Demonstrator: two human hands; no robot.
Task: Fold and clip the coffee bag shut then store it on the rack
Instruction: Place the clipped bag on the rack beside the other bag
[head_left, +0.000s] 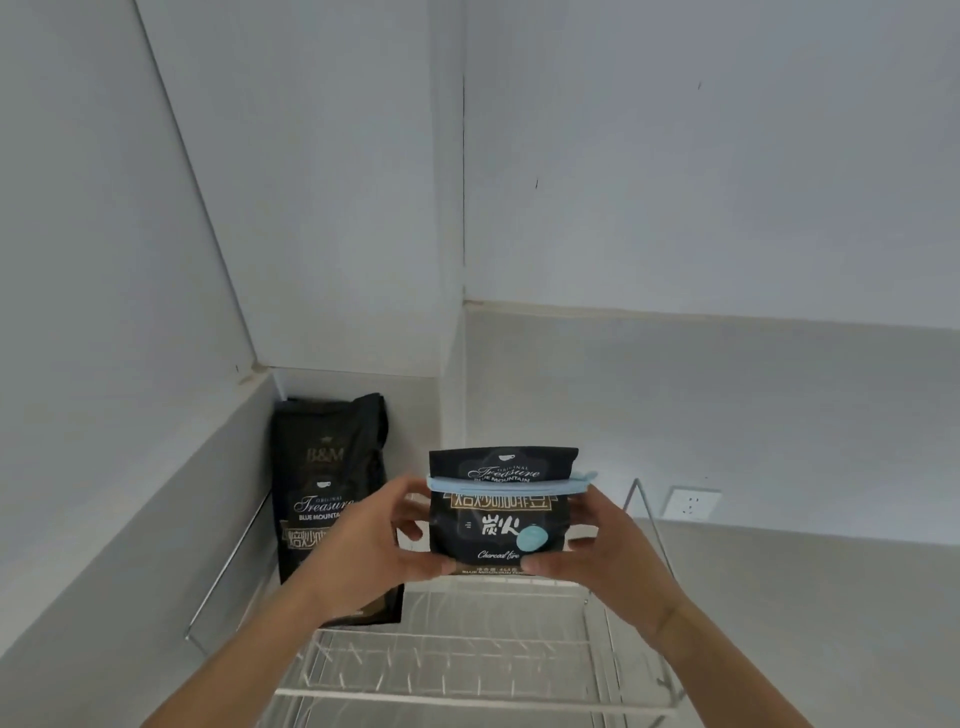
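A: Where was the coffee bag (496, 512) found relative to the hands?

B: It was held between them, upright, above the wire rack (452, 660) and clear of its wires. The left hand (374, 535) was closed on the bag's left edge, the right hand (587, 545) on its right edge, thumbs pressed to the printed front. Neither hand was nearer; the bag was shared evenly.

A: And the fold?

B: The top was seen folded over, and a pale blue clip (511, 482) was laid across the full width just below the fold. The long axis of the clip ran left to right, from one hand to the other.

A: What was judged to matter for the coming move?

B: The rack lay below and slightly beyond the bag. A second coffee bag (330, 499) was stood in the rack's far left corner, against the wall (337, 208). The open stretch of rack was to the right of that bag, directly under the held one. It was judged that a lowering, forward and down, would be called for, with folding and clipping apparently done.
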